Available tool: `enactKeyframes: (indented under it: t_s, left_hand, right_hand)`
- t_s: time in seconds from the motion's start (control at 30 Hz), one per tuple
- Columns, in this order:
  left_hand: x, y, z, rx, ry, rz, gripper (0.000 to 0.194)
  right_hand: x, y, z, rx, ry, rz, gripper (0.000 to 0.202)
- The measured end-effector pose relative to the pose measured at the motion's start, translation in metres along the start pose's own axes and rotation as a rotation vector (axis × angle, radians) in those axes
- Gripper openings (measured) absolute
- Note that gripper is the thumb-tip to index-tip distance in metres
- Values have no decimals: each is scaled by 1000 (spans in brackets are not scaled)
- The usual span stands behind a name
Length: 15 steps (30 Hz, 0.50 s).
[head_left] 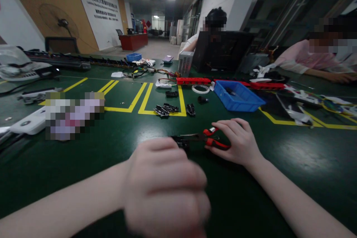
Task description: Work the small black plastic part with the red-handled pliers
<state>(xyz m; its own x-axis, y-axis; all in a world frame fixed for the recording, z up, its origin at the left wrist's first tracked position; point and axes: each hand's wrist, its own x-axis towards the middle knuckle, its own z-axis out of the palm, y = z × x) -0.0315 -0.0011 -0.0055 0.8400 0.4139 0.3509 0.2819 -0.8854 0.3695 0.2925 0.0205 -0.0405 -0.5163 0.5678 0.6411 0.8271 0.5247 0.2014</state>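
My right hand (237, 141) is wrapped round the red and black handles of a pair of pliers (213, 139), whose jaws point left. At the jaws lies a small black part (181, 141), partly hidden behind my left hand. My left hand (167, 186) is raised close to the camera, blurred, with its fingers curled; what it holds, if anything, is hidden. Beyond the pliers, several black parts (170, 108) lie at the yellow tape outline on the green table (117, 130).
A blue bin (237, 98) stands at the back right, beside a roll of tape (200, 89) and a red strip (193, 81). A white power strip (30, 121) lies on the left. Two people sit across the table, near a black monitor (223, 50).
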Motion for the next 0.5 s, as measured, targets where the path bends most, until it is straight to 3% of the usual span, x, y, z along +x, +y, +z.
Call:
enactKeyframes:
  t_s: [0.03, 0.07, 0.1, 0.2, 0.27, 0.5]
  left_hand:
    - [14, -8, 0, 16, 129, 111, 33]
    - [25, -18, 1, 30, 257, 132, 29]
    - [33, -27, 3, 50, 276, 77, 25]
    - [41, -54, 13, 73, 98, -74, 31]
    - [39, -64, 22, 38, 6, -75, 32]
    - [38, -71, 35, -61, -51, -61, 17]
  right_hand:
    - [0, 0, 0, -7, 7, 11, 51]
    - [0, 0, 0, -13, 12, 21, 50]
    - [0, 0, 0, -18, 17, 28, 50]
    - [0, 0, -2, -25, 24, 35, 50]
    - [-1, 0, -3, -22, 19, 31, 49]
    - [-1, -5, -3, 26, -60, -30, 52]
